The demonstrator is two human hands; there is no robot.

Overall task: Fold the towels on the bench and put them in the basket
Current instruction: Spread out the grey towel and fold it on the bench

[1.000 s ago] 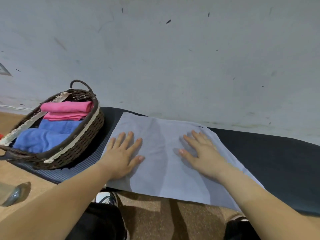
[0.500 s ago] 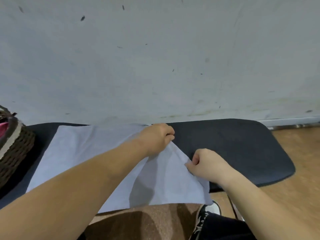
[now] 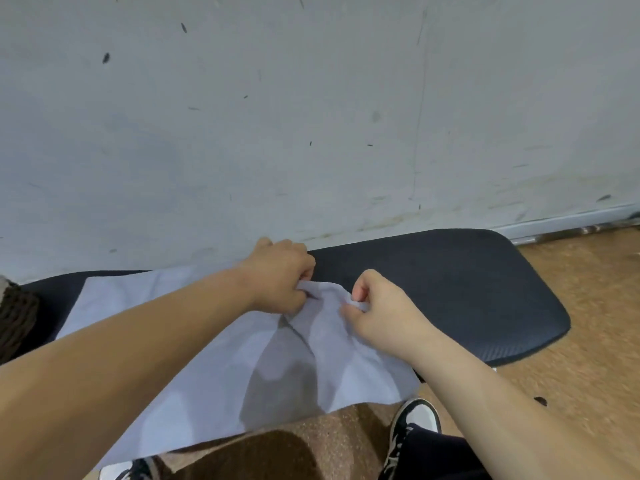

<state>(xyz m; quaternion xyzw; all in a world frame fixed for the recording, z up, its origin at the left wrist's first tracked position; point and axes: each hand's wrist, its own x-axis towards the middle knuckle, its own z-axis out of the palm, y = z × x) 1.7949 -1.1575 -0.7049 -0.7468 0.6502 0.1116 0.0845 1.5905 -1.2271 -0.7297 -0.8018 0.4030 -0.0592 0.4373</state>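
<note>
At frame centre, the left hand and right hand pinch the towel by its right edge; it looks light, limp, best held by corners.

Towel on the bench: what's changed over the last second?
Both hands left the flat towel and went to its right end; the left hand and right hand now pinch that edge, lifting and bunching it. The rest stays spread on the bench.
</note>
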